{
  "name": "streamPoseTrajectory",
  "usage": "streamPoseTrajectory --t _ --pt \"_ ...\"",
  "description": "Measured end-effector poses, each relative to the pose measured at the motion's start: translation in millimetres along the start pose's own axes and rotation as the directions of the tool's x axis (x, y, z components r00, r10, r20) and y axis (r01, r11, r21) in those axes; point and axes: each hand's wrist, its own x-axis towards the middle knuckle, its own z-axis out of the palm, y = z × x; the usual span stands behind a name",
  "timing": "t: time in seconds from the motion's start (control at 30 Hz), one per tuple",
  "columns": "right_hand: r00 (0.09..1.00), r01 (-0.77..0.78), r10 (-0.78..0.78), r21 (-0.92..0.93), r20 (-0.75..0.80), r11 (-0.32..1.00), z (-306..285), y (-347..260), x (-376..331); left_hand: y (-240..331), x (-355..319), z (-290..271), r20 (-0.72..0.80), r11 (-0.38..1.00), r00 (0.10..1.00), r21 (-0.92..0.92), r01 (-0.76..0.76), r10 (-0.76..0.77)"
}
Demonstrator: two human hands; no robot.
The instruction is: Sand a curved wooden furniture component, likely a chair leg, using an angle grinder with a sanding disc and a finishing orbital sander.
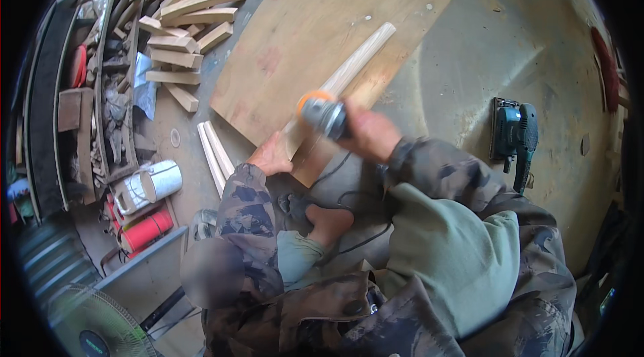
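Observation:
A long, pale tapered wooden leg [359, 56] lies slantwise on a plywood board [282, 28], its rounded narrow end pointing far right. My left hand [271, 156] is closed on the near, thicker end of the leg, close to the board's edge. In my right hand [373, 133] is an angle grinder [326, 118], blurred by motion. Its orange-rimmed disc [312, 97] is over the middle of the leg; whether it touches the wood I cannot tell. A dark power cord [342, 199] runs down beside my bare foot.
A green-blue power sander [514, 130] rests on the floor at right. Several cut wood pieces [188, 41] are piled at far left, near cluttered shelving [100, 88]. Two pale strips [213, 152] lie left of my left hand. A white bucket [151, 182] and a fan [97, 323] stand lower left.

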Motion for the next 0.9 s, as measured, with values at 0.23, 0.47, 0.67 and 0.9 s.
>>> streamPoseTrajectory --t 0.23,0.47,0.67,0.9 --pt "0.979 -0.116 0.111 -0.023 -0.172 0.993 -46.1 45.2 15.5 2.1 11.4 -5.3 0.015 0.984 0.998 0.172 0.049 -0.053" --pt "0.862 -0.285 0.219 -0.080 -0.457 0.955 -116.0 96.4 40.5 -1.0 15.2 -4.7 0.038 0.973 0.997 0.223 0.052 -0.062" --pt "0.995 -0.097 0.098 0.049 -0.023 0.994 -29.9 21.9 5.8 -3.1 2.9 -0.1 -0.014 0.979 0.999 0.200 0.048 -0.046" --pt "0.971 -0.047 0.054 0.035 -0.233 0.998 -63.6 72.3 20.3 -19.9 -0.1 18.9 -0.139 0.988 0.990 0.154 0.034 -0.012"
